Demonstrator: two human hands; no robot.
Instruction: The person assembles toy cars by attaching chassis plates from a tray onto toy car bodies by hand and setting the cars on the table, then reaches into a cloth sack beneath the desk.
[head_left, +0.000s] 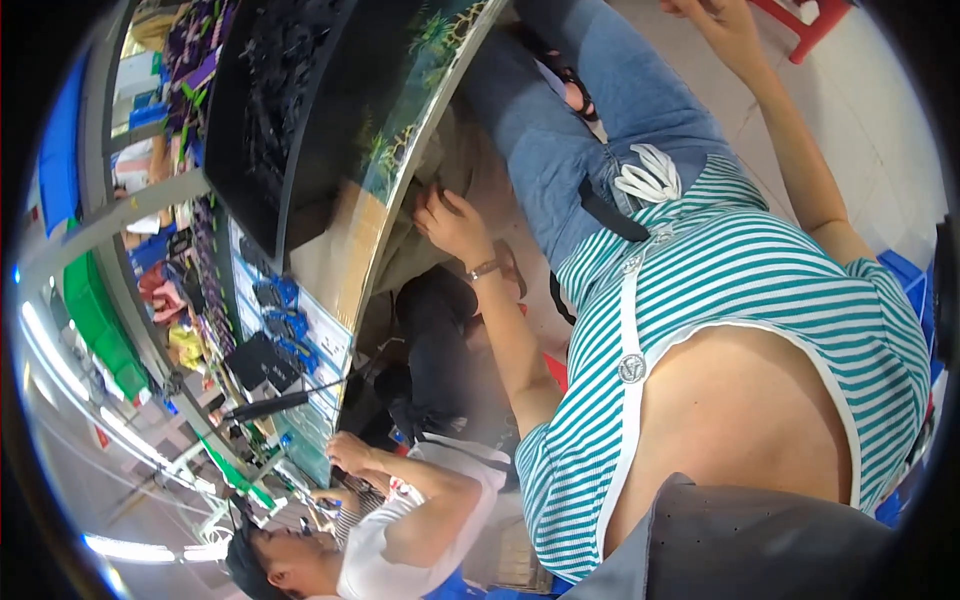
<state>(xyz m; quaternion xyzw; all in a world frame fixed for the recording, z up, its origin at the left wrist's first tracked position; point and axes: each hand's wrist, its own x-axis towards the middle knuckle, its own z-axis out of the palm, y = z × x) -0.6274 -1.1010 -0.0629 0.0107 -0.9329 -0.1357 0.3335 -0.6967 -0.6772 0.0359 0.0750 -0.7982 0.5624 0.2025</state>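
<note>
My left hand is beside the edge of the workbench, its fingers loosely bent and slightly apart. Nothing shows in its grasp, and a thin band circles the wrist. Drab cloth hangs just past its fingertips, by the bench edge. My right hand is raised out to the right, away from the bench, and the top of the picture cuts it off. Its fingers look bent, but whether they hold anything is hidden. A bunched white cloth or glove lies at my waist, over blue jeans.
A large black bin of dark pieces sits on the bench. Blue-and-black items lie farther along it. A co-worker in a white shirt is at my left, one hand at the bench. A red stool stands at upper right.
</note>
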